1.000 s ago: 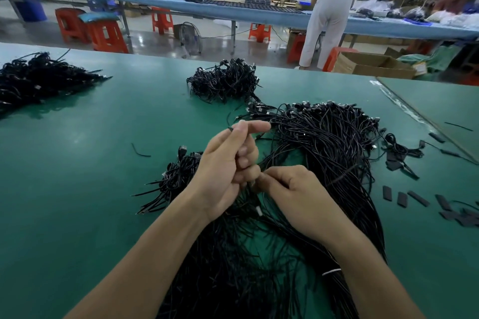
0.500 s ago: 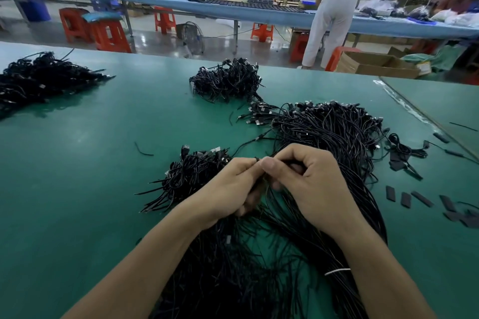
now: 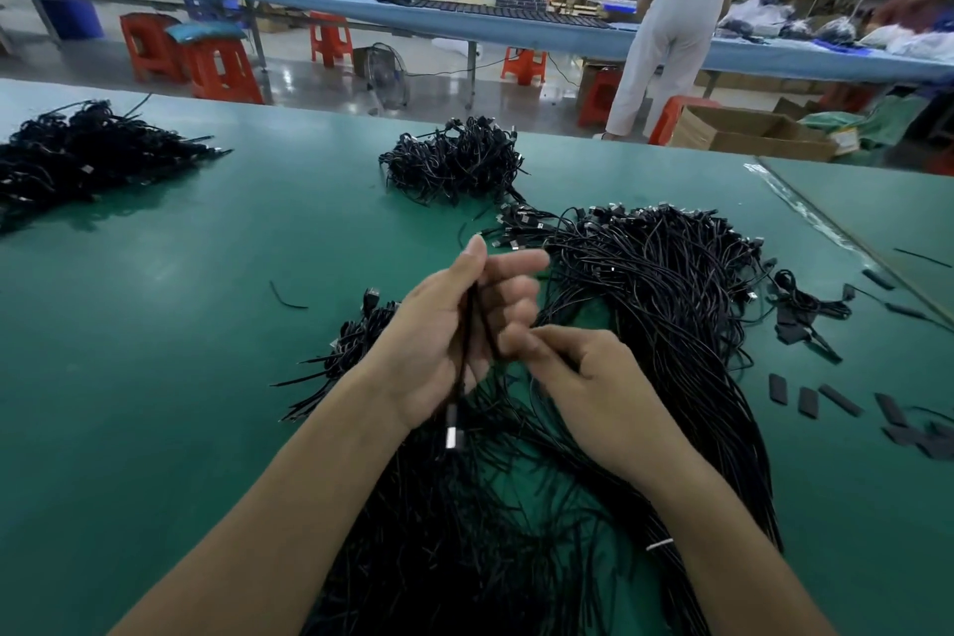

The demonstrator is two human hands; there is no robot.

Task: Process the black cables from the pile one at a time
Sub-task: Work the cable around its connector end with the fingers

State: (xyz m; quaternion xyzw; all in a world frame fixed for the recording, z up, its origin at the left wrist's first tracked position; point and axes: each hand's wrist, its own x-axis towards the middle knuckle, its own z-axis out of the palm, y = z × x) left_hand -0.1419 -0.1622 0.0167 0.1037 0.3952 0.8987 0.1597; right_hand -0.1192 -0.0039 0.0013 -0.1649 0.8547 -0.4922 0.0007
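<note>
I have one black cable doubled across the left hand, fingers curled loosely round it, its metal plug dangling over the pile. The right hand seems to pinch the other end, though blur hides it. That loose hold could let the loop spring open and snag neighbouring strands

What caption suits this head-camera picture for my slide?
Head view: the left hand and right hand hold one black cable, connector hanging down, over the cable pile on a green table.
</note>
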